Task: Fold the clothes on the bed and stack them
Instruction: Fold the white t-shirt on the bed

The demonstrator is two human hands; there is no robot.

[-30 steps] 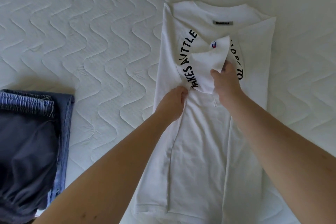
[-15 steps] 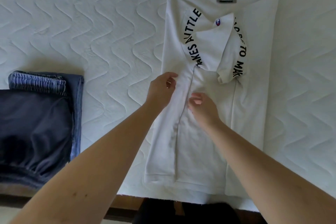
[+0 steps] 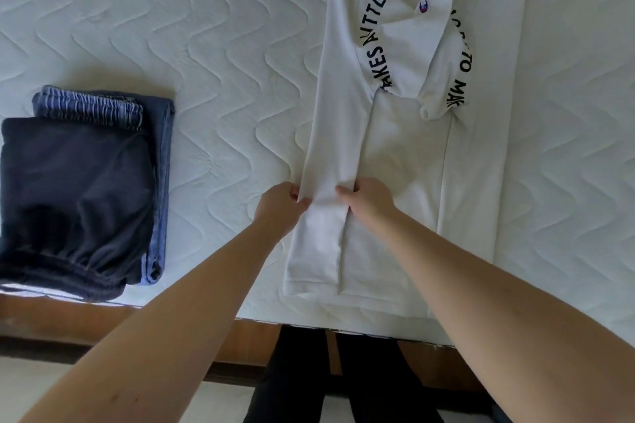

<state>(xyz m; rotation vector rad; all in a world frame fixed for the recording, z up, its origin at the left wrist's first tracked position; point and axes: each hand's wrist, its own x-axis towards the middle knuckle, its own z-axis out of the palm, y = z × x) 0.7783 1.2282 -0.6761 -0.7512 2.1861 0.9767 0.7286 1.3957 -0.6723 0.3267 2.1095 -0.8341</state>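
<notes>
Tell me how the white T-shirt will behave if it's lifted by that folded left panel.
The white T-shirt is probably floppy: the panel both hands pinch, left hand and right hand, already bunches between them. The loosely laid sleeve would likely slide and unfold. It looks light, barely denting the mattress.

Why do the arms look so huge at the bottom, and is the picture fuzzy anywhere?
Head view: the wide-angle lens stretches whatever is near the edges, so the forearms balloon; light is soft and even, no glare; the left hand and right hand gripping the white t-shirt look slightly smeared; the dark folded stack loses detail in shade.
</notes>
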